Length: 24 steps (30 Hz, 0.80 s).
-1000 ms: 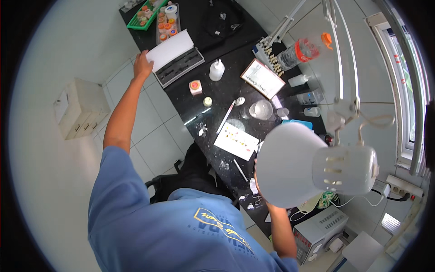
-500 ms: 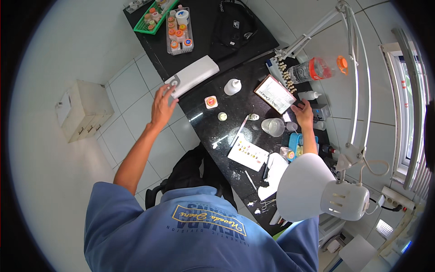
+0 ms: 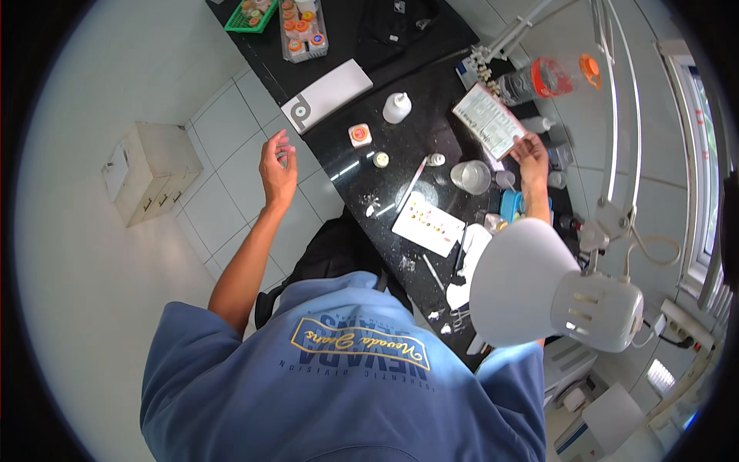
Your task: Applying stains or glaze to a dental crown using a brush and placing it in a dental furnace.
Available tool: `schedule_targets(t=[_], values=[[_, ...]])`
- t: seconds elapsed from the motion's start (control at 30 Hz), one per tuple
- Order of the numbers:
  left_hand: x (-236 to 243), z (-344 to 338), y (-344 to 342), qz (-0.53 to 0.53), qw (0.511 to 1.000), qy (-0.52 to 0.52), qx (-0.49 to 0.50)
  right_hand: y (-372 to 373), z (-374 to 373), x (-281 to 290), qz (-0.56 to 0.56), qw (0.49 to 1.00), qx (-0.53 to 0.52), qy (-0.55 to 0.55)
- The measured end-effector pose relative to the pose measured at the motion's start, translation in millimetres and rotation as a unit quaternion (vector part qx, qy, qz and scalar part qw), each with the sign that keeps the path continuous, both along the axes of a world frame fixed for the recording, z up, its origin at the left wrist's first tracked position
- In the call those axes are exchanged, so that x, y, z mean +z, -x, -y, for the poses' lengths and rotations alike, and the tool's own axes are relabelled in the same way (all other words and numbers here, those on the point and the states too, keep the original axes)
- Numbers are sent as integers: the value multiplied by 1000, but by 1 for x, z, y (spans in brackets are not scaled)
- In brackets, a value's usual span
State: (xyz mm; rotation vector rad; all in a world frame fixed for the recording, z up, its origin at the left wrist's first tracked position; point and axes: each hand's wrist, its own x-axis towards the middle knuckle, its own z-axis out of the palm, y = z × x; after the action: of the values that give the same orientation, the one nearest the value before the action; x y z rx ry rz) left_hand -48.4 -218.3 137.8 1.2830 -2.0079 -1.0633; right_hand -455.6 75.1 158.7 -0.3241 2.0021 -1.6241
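My right hand [image 3: 531, 159] is closed on the near corner of a flat brown-edged box with a white printed paper on top [image 3: 489, 117], tilted over the far right of the black table. My left hand [image 3: 279, 171] hangs in the air beyond the table's left edge, fingers loosely curled and apart, holding nothing. Nearest to it is a long white box [image 3: 327, 96] with a grey mark. Between the hands stand a white squeeze bottle [image 3: 397, 108], a small jar with an orange lid [image 3: 359, 135], a little round pot [image 3: 381, 160] and a clear cup [image 3: 470, 178].
A white lamp [image 3: 523, 285] on a jointed arm hangs over the right side. On the table lie a brush [image 3: 412, 185] and a white palette card with coloured dabs [image 3: 428, 224]. A bottle with an orange cap [image 3: 539, 81] and a tray of jars [image 3: 304, 35] are further back.
My right hand has moved away and to the right, now holding the flat box, which has tilted. My left hand has let go of the long white box and drawn back toward me.
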Motion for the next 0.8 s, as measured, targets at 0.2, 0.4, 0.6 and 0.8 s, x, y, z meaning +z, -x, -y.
schedule_targets(t=[0.2, 0.4, 0.6, 0.8], values=[[30, -77, 5, -92, 991, -59, -74, -59, -81, 69, -23, 983, -130, 127], [37, -127, 16, -143, 922, -20, -360, -173, -165, 68, 3, 984, -177, 30], [33, -154, 29, -89, 790, 54, -605, -258, -163, -35, 11, 977, -187, -97], [7, -174, 59, 49, 725, 200, -657, -258, -121, -92, -95, 947, -158, -263]])
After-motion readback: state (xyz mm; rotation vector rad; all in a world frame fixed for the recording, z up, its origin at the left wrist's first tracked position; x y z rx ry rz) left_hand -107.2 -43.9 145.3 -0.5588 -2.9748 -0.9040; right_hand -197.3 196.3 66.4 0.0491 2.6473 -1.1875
